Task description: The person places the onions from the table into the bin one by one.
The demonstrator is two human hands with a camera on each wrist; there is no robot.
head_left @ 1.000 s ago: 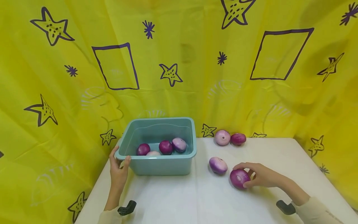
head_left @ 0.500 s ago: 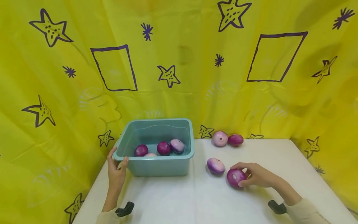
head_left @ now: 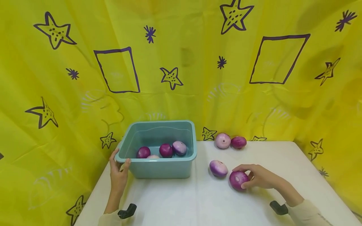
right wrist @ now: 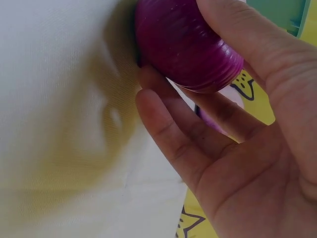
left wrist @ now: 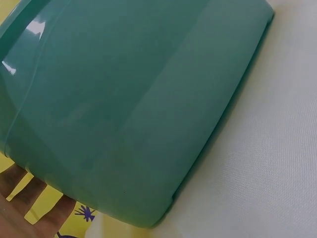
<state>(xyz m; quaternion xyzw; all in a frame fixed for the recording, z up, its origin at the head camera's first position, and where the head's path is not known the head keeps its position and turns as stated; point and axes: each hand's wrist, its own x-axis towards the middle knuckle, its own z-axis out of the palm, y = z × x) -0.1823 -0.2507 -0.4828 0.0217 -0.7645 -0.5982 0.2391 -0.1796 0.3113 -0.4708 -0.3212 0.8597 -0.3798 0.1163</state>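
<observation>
My right hand point(head_left: 258, 177) pinches a dark red onion point(head_left: 238, 180) between thumb and fingers on the table's right half. Seen from the right wrist, the onion point(right wrist: 185, 44) sits against the thumb and fingers, close to the white cloth. At the near left corner of a teal plastic bin point(head_left: 162, 169), my left hand point(head_left: 118, 175) grips the rim, thumb at the front and fingers along the side. Several red onions point(head_left: 166, 150) lie inside the bin; its front wall partly hides a paler one point(head_left: 153, 156). The left wrist view shows mostly bin wall point(left wrist: 124, 109).
A purple-and-white onion point(head_left: 218, 168) lies just left of the held one. Two more, a pale onion point(head_left: 223, 141) and a dark one point(head_left: 238, 142), sit at the back edge of the white table point(head_left: 175, 201). A yellow patterned curtain point(head_left: 195, 103) hangs behind and at both sides.
The view has shifted slightly. Both hands keep their holds on the bin rim and the red onion, with no clear movement of either thing on the table.
</observation>
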